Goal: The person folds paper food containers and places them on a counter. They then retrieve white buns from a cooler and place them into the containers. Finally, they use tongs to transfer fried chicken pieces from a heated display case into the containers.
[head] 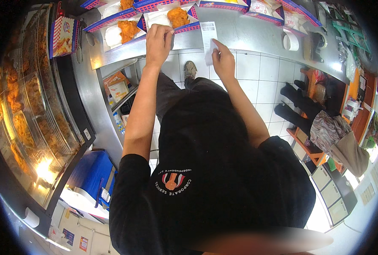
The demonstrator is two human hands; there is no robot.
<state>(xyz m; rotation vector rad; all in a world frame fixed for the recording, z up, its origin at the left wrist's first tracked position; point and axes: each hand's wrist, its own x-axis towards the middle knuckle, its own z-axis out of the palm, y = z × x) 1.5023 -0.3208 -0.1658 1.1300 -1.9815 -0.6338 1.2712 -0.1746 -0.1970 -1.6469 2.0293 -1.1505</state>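
Note:
My left hand [158, 43] is at the front wall of an open cardboard meal box [189, 27], with thumb and index fingertip meeting at its edge. Inside that box lie a piece of fried chicken [178, 17] and a white wrapped portion [158, 21]. Just left of it, a second meal box [122, 44] holds fried chicken [127, 31] and a similar white portion [113, 35]. A printed paper receipt [209, 33] lies on the counter and overhangs its front edge. My right hand [225, 63] touches it with an extended index finger, other fingers curled; whether it grips the paper is unclear.
More meal boxes line the back of the steel counter [239, 35]. A paper roll [291, 42] stands at right. On the left are a carton [63, 36] and a lit display case [42, 105] of fried chicken. Another person [330, 124] is near orange shelving [310, 149].

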